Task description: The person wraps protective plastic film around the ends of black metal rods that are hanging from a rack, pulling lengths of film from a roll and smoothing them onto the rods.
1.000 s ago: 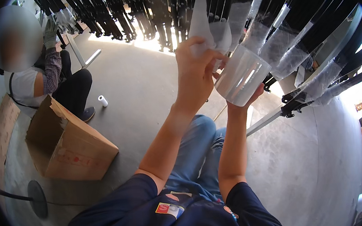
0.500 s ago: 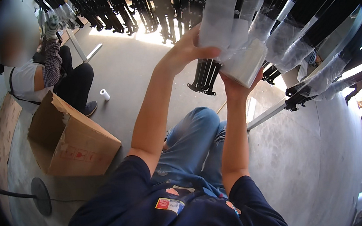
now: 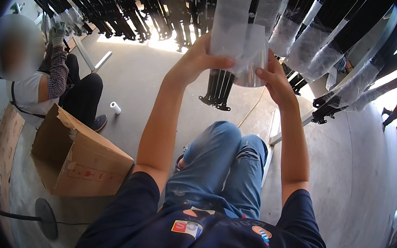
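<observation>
A bundle of thin black metal bars (image 3: 217,90) hangs in front of me, its lower ends poking out below a whitish translucent sheet (image 3: 230,21) laid around it. My left hand (image 3: 197,61) is closed around the bundle's left side, thumb across the front, the other fingers hidden behind. A roll of clear plastic film (image 3: 255,69) lies against the bundle's right side. My right hand (image 3: 278,81) grips that roll from the right, its thumb on the near face. The film's path behind the bundle is hidden.
More black bars (image 3: 148,13) hang in rows; bundles at right have clear wrap (image 3: 318,41). An open cardboard box (image 3: 91,164) stands left, near a small white roll (image 3: 115,107) and a round black base (image 3: 47,218). Another person (image 3: 35,90) sits at far left.
My right hand has gone from beneath the film roll to its right side, and the roll has turned more upright. My left hand and the bundle have shifted slightly left.
</observation>
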The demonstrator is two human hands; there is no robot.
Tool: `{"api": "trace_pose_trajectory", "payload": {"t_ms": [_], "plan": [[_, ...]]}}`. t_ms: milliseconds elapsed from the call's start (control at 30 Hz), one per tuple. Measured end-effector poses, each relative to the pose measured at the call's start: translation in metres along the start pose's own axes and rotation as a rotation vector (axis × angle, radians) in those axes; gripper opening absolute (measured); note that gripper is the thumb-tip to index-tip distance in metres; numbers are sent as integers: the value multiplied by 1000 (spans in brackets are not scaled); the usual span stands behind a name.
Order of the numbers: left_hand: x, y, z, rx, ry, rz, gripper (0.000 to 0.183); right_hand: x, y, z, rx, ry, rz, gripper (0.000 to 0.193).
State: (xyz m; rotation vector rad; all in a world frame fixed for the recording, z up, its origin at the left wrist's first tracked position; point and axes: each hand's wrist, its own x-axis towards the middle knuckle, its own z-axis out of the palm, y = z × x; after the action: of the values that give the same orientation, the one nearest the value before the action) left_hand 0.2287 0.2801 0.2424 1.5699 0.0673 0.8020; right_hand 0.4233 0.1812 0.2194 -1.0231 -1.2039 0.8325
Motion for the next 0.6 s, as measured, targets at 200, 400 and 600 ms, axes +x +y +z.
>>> {"api": "trace_pose_trajectory", "payload": {"t_ms": [200,400,600], "plan": [[-7,7,8,17,2,44,68,12,11,30,-114,275,-124,57],[-11,11,11,-16,10,54,69,39,-1,50,-113,253,-139,45],[-21,9,15,7,160,142,69,53,-1,68,-26,183,-82,39]]}}
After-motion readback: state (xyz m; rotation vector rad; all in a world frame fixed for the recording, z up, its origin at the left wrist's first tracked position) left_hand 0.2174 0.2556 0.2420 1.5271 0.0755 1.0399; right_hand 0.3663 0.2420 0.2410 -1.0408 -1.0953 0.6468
